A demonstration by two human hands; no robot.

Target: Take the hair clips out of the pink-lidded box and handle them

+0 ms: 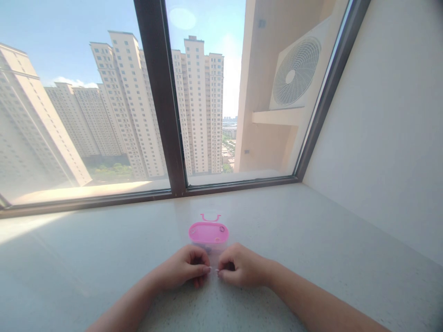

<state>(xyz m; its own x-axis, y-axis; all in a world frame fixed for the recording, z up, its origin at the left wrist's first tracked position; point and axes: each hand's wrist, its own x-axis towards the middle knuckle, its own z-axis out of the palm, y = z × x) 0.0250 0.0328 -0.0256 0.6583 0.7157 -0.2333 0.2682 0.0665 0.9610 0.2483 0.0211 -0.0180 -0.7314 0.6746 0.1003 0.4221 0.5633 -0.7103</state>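
Observation:
My left hand [192, 266] is closed in a pinch low over the sill, with a tiny pale bit at its fingertips that I cannot make out. Facing it across a narrow gap, my right hand [238, 267] pinches too, and another tiny pale bit shows at its thumb tip. Just beyond both hands lies a pink oval lid [207, 233] like a shallow tray, holding a few small ring-like items. A see-through container [215, 249] stands between the lid and my hands, partly hidden by them. Behind the lid rests a loose pink handle [210, 219].
Under everything is a pale speckled windowsill [104, 244]. A dark window frame [178, 186] borders it at the back, with tall buildings outside. To the right rises a white wall [387, 115]. Sunlight falls on the sill's left end.

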